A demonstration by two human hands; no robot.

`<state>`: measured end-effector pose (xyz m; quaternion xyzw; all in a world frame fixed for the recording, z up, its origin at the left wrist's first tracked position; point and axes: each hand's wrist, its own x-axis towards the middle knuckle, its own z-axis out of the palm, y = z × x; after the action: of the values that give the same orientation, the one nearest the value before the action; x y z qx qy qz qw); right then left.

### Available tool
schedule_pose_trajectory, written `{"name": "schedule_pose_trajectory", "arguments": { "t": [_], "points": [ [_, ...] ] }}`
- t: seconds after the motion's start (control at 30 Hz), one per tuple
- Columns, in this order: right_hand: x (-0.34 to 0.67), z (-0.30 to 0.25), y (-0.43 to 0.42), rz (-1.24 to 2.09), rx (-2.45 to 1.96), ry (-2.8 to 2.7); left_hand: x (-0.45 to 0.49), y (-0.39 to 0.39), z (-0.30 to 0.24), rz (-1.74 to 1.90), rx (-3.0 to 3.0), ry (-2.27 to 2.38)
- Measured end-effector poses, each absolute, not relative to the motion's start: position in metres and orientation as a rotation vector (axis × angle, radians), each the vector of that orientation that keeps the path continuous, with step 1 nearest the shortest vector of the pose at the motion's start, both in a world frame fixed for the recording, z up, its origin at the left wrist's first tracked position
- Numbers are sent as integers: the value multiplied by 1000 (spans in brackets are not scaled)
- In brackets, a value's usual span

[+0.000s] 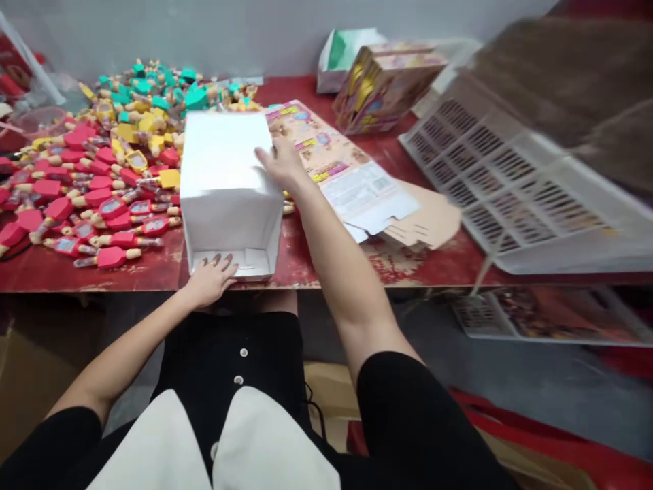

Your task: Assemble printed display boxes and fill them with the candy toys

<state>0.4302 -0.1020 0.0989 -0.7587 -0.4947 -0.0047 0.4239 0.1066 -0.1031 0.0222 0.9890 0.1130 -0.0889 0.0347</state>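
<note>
At the left of the red bench lies a heap of pink, yellow and teal plastic toys, just beside a white cardboard box standing near the front edge, its open end toward the person. The left hand curls over the box's near rim, its grip unclear, while the right hand lies wide and flat on the box's far right corner. Further right are a flat printed carton blank, a folded printed carton at the back edge and a tilted white plastic crate.

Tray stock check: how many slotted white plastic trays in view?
2: one tray tilted on the red bench, right; one tray below the bench, right. Others may be hidden behind the blurred brown object.
</note>
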Motion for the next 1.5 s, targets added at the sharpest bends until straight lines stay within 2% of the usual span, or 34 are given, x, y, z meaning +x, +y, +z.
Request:
{"name": "schedule_pose_trajectory", "arguments": {
  "t": [0.17, 0.27, 0.33, 0.5, 0.67, 0.83, 1.07, 1.17, 1.23, 1.3, 1.4, 1.5],
  "points": [
    [501, 88, -257, -246, -2625, -763, 97, -70, 29, -300, 3026, 383],
    [521, 68, -343, -110, -2741, -786, 89, -64, 30, -239, 3056, 354],
    [521, 51, -371, -51, -2768, -857, 88, -65, 30, -177, 3062, 339],
    [510, 21, -378, -129, -2768, -988, 94, -73, 35, -116, 3011, 323],
    [530, 25, -377, -175, -2751, -959, 101, -77, 45, 69, 2989, 322],
    [577, 71, -381, -225, -2705, -842, 104, -82, 56, 370, 2915, 301],
    [612, 150, -418, -686, -2564, -563, 111, -101, 66, 743, 2635, 261],
    [570, 168, -446, -1163, -2280, -560, 115, -129, 78, 793, 2173, 267],
    [513, 166, -451, -1551, -1895, -750, 123, -155, 91, 584, 1762, 306],
    [442, 150, -445, -1801, -1509, -1011, 139, -178, 107, 341, 1309, 281],
    [349, 110, -430, -1744, -1420, -1286, 169, -192, 119, 243, 810, 284],
    [307, 71, -418, -1275, -1657, -1305, 188, -180, 114, 378, 673, 407]
  ]
}}
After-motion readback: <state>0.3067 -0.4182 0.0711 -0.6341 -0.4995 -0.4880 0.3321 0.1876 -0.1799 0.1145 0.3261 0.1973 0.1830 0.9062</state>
